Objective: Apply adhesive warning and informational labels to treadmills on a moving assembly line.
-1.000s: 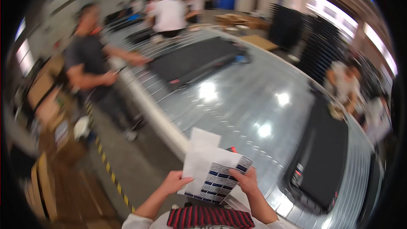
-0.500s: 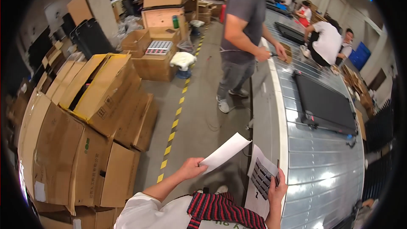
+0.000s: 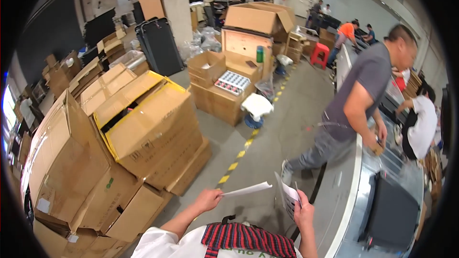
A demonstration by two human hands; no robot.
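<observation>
My left hand [image 3: 209,198] pinches a white sheet of paper [image 3: 248,189] that lies nearly flat and edge-on to the camera. My right hand [image 3: 303,209] holds a second sheet [image 3: 288,195] printed with dark rows, upright beside the edge of the metal work table [image 3: 345,196]. Both hands are raised in front of my chest, above the grey floor.
A pile of large cardboard boxes [image 3: 129,129] fills the left. More boxes [image 3: 224,91] stand ahead past a yellow dashed floor line [image 3: 234,165]. A person in a grey shirt [image 3: 356,95] leans on the table at the right, near a black flat unit [image 3: 394,210]. Other people work farther back.
My view has swung left, from the metal table to the floor and the boxes. The two sheets, held together a second ago, are now apart, one in each hand.
</observation>
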